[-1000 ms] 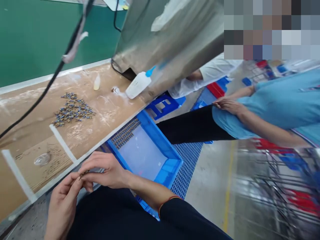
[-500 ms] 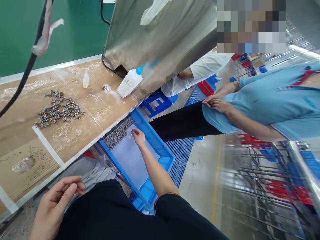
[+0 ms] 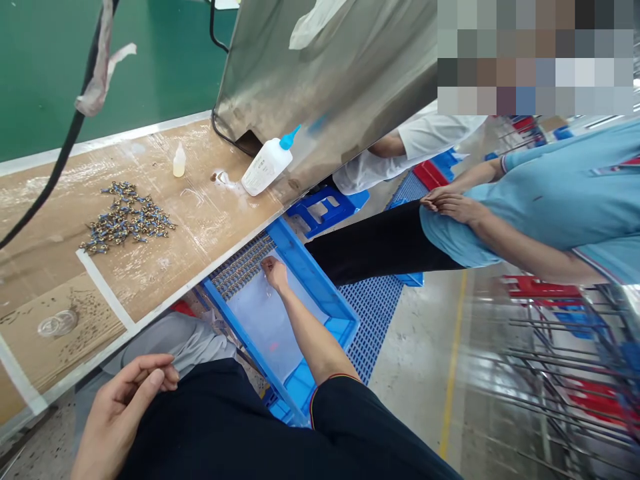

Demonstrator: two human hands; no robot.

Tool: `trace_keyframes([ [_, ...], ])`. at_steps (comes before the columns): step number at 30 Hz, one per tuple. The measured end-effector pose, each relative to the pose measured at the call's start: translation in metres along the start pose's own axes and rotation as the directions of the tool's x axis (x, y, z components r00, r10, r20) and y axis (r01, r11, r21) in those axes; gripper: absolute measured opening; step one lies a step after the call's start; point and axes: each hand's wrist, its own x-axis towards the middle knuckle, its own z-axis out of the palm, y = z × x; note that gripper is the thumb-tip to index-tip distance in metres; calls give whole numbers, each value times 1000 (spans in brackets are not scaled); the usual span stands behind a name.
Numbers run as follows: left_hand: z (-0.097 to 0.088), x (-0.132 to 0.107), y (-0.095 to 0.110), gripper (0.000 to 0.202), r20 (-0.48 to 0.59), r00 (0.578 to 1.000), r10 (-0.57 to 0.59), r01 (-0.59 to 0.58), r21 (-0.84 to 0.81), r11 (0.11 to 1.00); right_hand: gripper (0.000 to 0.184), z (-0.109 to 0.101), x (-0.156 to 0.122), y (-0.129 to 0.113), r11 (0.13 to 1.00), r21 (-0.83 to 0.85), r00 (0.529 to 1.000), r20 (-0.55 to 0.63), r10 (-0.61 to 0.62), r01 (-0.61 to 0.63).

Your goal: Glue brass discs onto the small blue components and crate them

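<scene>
My right hand (image 3: 276,273) reaches into a blue plastic bin (image 3: 320,287) with its fingertips pinched, at the edge of neat rows of small metal parts (image 3: 245,267). Whatever sits between those fingertips is too small to name. A pale sheet (image 3: 265,327) lines the bin beneath the hand. My left hand (image 3: 125,407) hovers by my lap near the table edge, fingers curled and thumb drawn against them; the inside of its grip is hidden. On the table (image 3: 150,287) lies a loose heap of small brass-coloured parts with blue pieces (image 3: 127,220).
A white bottle with a blue nozzle (image 3: 267,167) and a small dropper bottle (image 3: 179,162) stand on the table beside a metal housing (image 3: 320,87). A clear round dish (image 3: 57,323) lies left. A person in a light blue shirt (image 3: 545,193) stands beyond the bin. Racks (image 3: 560,373) are at right.
The view has turned slightly, so the scene sits farther right in the picture. My right hand has shifted a little closer to the rows in the bin. My left hand keeps its pose.
</scene>
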Motion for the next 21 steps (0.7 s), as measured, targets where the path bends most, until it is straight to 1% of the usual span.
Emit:
trace_keyframes([
  [3,8,-6,10,53,-60,998,-18,15,-48,999,38,3,0,1,1000,-5,1000,2,-13,13],
  [6,14,-9,17,52,-75,997,-32,27,-65,997,38,4,0,2,1000,-1,1000,3,-22,22],
  [11,14,-9,19,54,-75,997,-26,21,-63,998,38,4,-1,0,1000,13,1000,6,-23,23],
  [15,13,-8,18,54,-77,997,-18,13,-70,997,37,2,-4,-6,999,34,1000,-8,-21,21],
  [18,11,-8,15,55,-50,998,-29,26,-61,998,37,-3,-8,-14,998,64,999,-45,-20,23],
  [21,6,-6,8,54,-15,999,-35,34,-60,998,37,-13,-16,-24,994,109,988,-154,-12,29],
])
